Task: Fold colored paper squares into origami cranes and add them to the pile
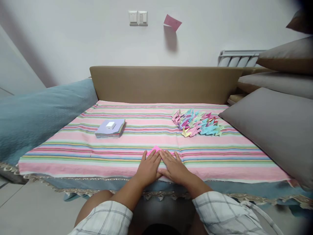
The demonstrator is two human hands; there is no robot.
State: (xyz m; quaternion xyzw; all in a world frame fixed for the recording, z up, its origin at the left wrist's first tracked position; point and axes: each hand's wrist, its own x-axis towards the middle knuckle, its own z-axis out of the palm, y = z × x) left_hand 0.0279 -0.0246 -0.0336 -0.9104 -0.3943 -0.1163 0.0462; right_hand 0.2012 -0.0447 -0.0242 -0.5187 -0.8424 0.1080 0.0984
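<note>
Both hands lie flat, fingers extended and palms down, side by side on the pink paper; neither is clamped on anything. Left hand point(150, 166), right hand point(172, 165), fingertips meeting at mid-sheet.

Room: work spot is near the front edge of the striped cloth point(146, 138) on the sofa, roughly centred. Bare cloth left and right of the hands, and ahead up to the brown backrest point(161, 85). Far-left limit is the blue armrest point(49, 111); right limit is the large grey cushion point(266, 127). Ahead-left: paper stack point(101, 131) with 1 small white block point(111, 125) on top, well apart from the left hand. Ahead-right: cluster of multicoloured paper cranes point(204, 125), nearest the right hand but not touching; its right end sits just beside the cushion.

Pink paper point(156, 148): bright pink, 1 pointed peak showing past the fingertips, facing the backrest. Slivers show by the outer fingers on either side. Rest is covered, so can't tell the full fold.

Pose: forearms come in from the front edge and converge, fingers angled inward and forward. Right thumb reaches across to the left hand. Checked white sleeves point(110, 217) end near the elbows.
</note>
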